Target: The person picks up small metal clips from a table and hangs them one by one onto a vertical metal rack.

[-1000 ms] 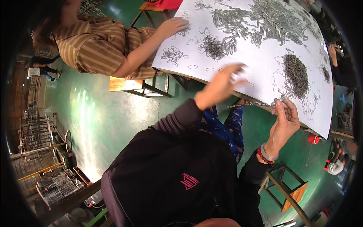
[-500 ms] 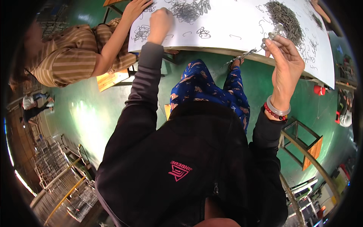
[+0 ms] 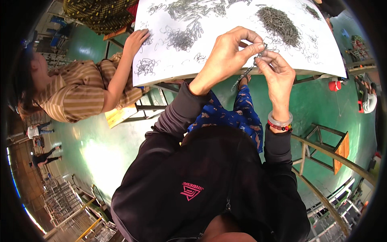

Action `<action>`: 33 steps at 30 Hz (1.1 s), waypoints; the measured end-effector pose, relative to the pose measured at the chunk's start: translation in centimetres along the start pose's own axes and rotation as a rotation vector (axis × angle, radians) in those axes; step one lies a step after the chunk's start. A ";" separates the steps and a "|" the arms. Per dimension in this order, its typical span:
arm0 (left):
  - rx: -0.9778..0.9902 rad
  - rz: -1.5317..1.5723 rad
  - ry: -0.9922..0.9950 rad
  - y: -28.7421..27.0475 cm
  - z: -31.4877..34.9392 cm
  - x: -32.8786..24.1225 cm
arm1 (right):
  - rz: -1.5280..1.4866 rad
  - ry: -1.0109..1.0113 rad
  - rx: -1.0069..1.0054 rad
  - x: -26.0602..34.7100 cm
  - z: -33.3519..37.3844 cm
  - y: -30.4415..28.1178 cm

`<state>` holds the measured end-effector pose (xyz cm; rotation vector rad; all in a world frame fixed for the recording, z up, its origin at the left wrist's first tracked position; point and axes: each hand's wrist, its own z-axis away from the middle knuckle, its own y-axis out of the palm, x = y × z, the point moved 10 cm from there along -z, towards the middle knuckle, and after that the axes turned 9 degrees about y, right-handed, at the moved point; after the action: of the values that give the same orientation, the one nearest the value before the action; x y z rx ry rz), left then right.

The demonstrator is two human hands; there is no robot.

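Above the front edge of the table, my two hands meet at a dark metal chain (image 3: 241, 78). My right hand (image 3: 278, 76) pinches its upper part between thumb and fingers, and the lower length dangles past the table edge. Thumb and forefinger of my left hand (image 3: 229, 54) close on a small metal piece at the chain's top end; its exact shape is mostly hidden by the fingers. Behind my hands lies a dense heap of dark metal hooks (image 3: 280, 26), with loose ones scattered around it on the white tabletop (image 3: 231, 14).
More metal pieces lie in a pile (image 3: 181, 39) and a smaller cluster (image 3: 146, 67) at the left. A co-worker in a striped shirt (image 3: 76, 97) sits there, one hand on the table. Right of me stand a wooden-topped stool (image 3: 342, 153) and a red container (image 3: 334, 86).
My left hand has come from the piles at the left over to the chain. My right hand has shifted slightly left and lower. The view has moved, showing more of the tabletop.
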<state>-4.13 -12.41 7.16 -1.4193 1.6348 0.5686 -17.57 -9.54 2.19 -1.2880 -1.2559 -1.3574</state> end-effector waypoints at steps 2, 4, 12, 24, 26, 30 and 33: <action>-0.010 -0.043 0.050 0.5 -0.6 -0.7 | 0.027 -0.025 -0.024 0.9 0.3 -0.5; -0.014 -0.060 0.073 2.7 -1.5 -1.5 | 0.075 -0.036 -0.135 1.3 0.9 -3.2; -0.009 -0.070 0.178 5.7 -2.4 -5.7 | 0.207 -0.454 -0.250 7.2 4.4 -5.3; 0.117 0.303 0.539 16.1 -3.5 -20.1 | 0.313 -0.999 -0.727 23.6 19.2 -17.2; 0.125 0.299 0.506 15.7 -3.9 -19.4 | 0.199 -0.807 -0.745 24.7 19.8 -20.2; 0.209 0.263 0.435 17.0 -4.4 -18.0 | 0.218 -0.780 -0.940 28.9 24.5 -26.2; 0.227 0.267 0.362 17.3 -4.9 -17.4 | 0.301 -0.775 -1.073 31.6 27.8 -30.9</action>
<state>-22.60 -2.52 20.83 -1.1921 2.1245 0.2686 -47.54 23.52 29.25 -2.8119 -0.6518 -1.3679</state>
